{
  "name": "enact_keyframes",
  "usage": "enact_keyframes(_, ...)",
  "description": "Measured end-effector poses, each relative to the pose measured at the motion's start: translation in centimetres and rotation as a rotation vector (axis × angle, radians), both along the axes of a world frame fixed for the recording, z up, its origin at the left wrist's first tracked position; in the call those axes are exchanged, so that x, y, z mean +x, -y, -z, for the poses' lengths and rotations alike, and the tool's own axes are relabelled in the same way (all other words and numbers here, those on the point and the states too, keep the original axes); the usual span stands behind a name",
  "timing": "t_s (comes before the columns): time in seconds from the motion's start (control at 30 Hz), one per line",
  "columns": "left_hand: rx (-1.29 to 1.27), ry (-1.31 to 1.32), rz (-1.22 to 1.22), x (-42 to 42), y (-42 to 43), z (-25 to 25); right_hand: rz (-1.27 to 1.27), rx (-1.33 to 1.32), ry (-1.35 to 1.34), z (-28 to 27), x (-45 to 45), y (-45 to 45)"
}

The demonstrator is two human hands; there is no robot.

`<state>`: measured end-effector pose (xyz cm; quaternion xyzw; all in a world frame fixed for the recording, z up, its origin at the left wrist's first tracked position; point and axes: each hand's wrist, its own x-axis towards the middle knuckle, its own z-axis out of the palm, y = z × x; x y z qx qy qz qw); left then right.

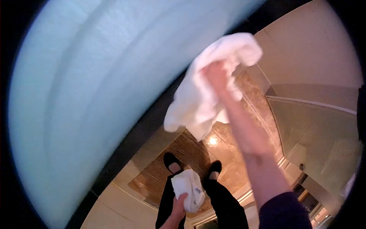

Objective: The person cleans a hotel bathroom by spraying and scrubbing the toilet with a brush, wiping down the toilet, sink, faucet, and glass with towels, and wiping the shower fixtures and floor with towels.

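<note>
My right hand [217,76], on a raised, outstretched arm, is closed on a white cloth [194,93] that spreads around it and hangs down beside the dark edge of the large pale-blue surface [87,84]. Motion blurs this hand and the cloth a little. Low in the view, in front of my legs, my left hand [178,206] grips a second, bunched white cloth [188,189] with a small label on it.
Below are a shiny brown tiled floor [228,152] and my feet in black shoes [215,168]. A glass panel [320,129] with a metal edge stands at the right. Beige wall tiles [305,49] show at the upper right.
</note>
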<state>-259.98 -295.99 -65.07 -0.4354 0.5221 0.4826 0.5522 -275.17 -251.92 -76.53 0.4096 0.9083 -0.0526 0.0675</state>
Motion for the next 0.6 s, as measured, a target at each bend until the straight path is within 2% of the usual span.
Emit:
enact_keyframes(0.03,0.040,-0.032,0.023,0.7,-0.3,-0.5,0.049,-0.210,-0.068,-1.6,0.0,5.5)
enact_keyframes(0.07,0.080,-0.072,0.049,1.3,-0.8,-0.8,-0.228,-0.221,0.081,-3.7,0.0,10.4)
enact_keyframes(0.13,0.115,-0.122,0.107,2.8,-0.6,-1.3,0.066,-0.442,-0.165,-4.8,-0.3,16.8)
enact_keyframes(0.17,0.106,-0.131,0.122,4.0,0.2,-1.3,0.110,-0.342,-0.243,-1.3,-0.5,20.1)
enact_keyframes(0.23,0.060,-0.151,0.143,5.9,1.9,-2.2,0.059,-0.432,-0.427,1.4,0.1,21.9)
enact_keyframes(0.27,0.026,-0.148,0.144,6.6,3.2,-3.0,-0.040,-0.621,-0.516,2.0,0.9,20.1)
enact_keyframes(0.3,-0.006,-0.143,0.137,7.4,4.3,-3.9,-0.233,-0.697,-0.375,0.3,1.5,17.9)
enact_keyframes(0.33,0.011,-0.157,0.109,7.9,5.4,-4.6,-0.232,-0.472,-0.356,-0.4,1.9,17.7)
enact_keyframes(0.37,0.034,-0.173,0.082,8.3,6.6,-5.3,-0.413,-0.139,-0.169,3.1,2.2,17.2)
enact_keyframes(0.4,0.017,-0.223,0.017,8.8,7.7,-5.8,-0.269,-0.306,0.221,-2.8,1.0,17.2)
enact_keyframes(0.47,-0.040,-0.270,0.021,9.2,9.6,-5.5,-0.269,-0.276,0.208,-0.9,1.0,16.9)
enact_keyframes(0.5,-0.056,-0.291,0.024,9.1,11.0,-5.0,-0.293,-0.277,0.164,-1.6,1.1,17.0)
enact_keyframes(0.6,-0.094,-0.442,0.129,10.3,16.0,-0.6,-0.241,-0.189,0.123,-2.2,0.4,17.8)
